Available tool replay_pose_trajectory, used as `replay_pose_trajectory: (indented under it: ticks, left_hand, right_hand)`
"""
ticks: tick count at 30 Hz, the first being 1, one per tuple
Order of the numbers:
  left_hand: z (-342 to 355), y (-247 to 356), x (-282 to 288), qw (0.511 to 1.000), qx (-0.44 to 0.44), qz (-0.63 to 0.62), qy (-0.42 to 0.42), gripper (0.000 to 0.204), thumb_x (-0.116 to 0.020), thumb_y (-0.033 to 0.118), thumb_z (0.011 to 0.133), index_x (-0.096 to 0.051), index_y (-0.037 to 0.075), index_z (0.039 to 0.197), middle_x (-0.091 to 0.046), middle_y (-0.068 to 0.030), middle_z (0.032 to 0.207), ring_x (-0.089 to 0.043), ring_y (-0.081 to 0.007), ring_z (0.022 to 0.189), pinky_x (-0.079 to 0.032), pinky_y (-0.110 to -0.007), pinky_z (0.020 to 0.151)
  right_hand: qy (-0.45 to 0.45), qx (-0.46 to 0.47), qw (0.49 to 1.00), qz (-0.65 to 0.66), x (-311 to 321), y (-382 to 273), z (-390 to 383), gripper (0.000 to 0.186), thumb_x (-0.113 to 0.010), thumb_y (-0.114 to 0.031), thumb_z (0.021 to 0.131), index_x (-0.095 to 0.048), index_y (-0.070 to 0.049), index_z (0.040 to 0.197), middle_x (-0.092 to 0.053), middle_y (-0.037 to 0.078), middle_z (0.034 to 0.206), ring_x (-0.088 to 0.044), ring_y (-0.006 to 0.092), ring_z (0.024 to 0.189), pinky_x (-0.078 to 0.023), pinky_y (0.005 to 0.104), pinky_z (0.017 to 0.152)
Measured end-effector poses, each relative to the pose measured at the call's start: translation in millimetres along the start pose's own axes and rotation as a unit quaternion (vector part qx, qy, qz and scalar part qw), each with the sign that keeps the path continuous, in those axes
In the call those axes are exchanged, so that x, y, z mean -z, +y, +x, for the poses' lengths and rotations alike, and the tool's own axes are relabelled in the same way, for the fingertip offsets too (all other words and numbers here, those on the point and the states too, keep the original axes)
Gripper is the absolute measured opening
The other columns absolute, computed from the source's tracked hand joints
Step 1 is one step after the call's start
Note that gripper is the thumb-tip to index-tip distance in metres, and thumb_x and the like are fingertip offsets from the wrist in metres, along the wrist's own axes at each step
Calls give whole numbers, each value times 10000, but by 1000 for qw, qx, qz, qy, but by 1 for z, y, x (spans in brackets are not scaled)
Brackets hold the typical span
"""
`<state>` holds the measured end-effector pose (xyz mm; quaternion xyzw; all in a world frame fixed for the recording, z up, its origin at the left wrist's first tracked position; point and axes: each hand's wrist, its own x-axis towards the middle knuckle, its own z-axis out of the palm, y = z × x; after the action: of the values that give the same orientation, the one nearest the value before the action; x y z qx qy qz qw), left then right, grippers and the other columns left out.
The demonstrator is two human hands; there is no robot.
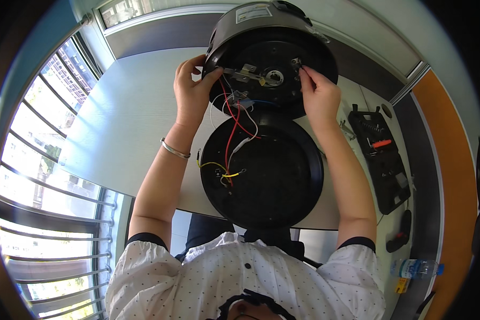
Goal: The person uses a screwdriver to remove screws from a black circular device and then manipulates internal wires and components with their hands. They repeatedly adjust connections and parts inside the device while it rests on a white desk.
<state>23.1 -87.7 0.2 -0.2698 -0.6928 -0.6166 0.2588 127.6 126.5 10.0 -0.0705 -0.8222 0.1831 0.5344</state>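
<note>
Here, the appliance (274, 49) lies between left fingers (212, 78) and right fingers (311, 78).

From where I stand, the round grey-brown appliance body (256, 28) is tipped on its side, its black underside (274, 52) exposed, showing a metal bracket (246, 73) and a pale central ring (274, 78). Just below sits a round black base cover (277, 170), lying flat. Red wires (230, 141) and white ones trail down over it; a short yellow wire (231, 175) lies at its left.
</note>
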Motion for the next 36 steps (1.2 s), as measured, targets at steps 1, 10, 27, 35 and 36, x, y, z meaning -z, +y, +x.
replay_pose_trajectory:
  ticks: [1,10,27,35,36]
  left_hand:
    - [0,0,0,1000,3,-4,0,375,-738,137,692,-613,-1,1018,-547,-59,953,-478,-153,873,-489,-257,622]
    - [-2,0,2,1000,4,-14,-4,373,-729,113,698,-604,3,1033,-529,-60,974,-479,-148,881,-509,-262,664]
    - [-1,0,2,999,27,-2,-19,405,-728,139,693,-596,13,1055,-543,-73,1007,-494,-166,913,-510,-301,720]
    - [-1,-1,3,1000,18,5,-24,395,-723,148,700,-599,21,1053,-552,-69,1007,-499,-170,909,-504,-292,722]
    - [-2,-1,3,1000,20,2,-25,392,-722,148,703,-599,21,1052,-553,-69,1008,-500,-171,907,-505,-291,724]
  right_hand:
    - [-8,-6,1000,-3,0,-2,0,156,-632,-170,795,-686,-49,876,-642,126,698,-613,284,577,-483,333,534]
    - [-152,-367,808,435,4,-11,7,241,-571,-116,838,-591,38,1021,-540,52,564,-430,100,405,-336,221,402]
    - [-123,-482,554,668,-4,3,14,113,-595,-86,825,-544,9,859,-508,16,629,-370,58,412,-261,173,362]
    - [-133,-477,513,701,-3,8,18,146,-605,-51,812,-523,46,886,-504,14,622,-372,46,401,-262,168,334]
    - [-129,-482,507,703,-2,8,18,142,-599,-47,817,-521,47,890,-505,16,626,-378,47,405,-269,169,334]
